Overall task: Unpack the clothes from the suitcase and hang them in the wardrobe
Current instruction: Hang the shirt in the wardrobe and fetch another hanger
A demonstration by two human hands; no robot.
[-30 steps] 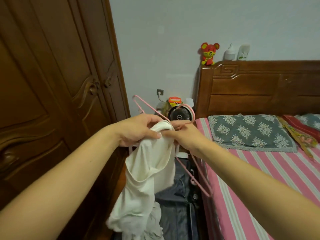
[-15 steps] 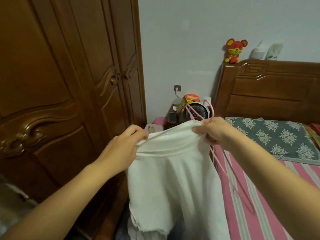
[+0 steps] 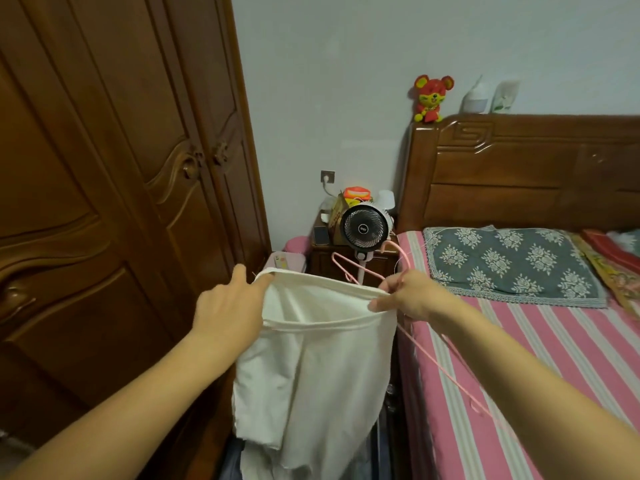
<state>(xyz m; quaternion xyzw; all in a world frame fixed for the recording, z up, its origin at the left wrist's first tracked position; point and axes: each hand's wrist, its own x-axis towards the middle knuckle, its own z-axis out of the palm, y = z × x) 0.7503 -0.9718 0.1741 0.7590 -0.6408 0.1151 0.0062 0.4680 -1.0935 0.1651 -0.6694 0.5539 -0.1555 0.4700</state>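
Your two hands hold a white garment [image 3: 311, 368] stretched open at its top edge, mid-way through getting it onto a hanger. Your left hand [image 3: 228, 306] pinches the left corner of the hem between thumb and fingers; your right hand [image 3: 412, 296] pinches the right corner and grips a pink hanger [image 3: 367, 268] with it, the hook curling up past your knuckles and one arm of the hanger trailing down along your right forearm. The cloth hangs straight down between your forearms, its lower end reaching something dark on the floor below, probably the suitcase, too little of it showing to be sure.

The step in hand looks like threading: the hanger lies outside the garment, so the next move calls for feeding it into the opening you are holding wide, then turning to the wardrobe [image 3: 104, 202], whose carved doors stand closed just left of your left hand.

Right of your right hand runs a bed [image 3: 519, 358] with pink striped sheets. Beyond your hands, a small fan [image 3: 363, 228] faces you from a nightstand.
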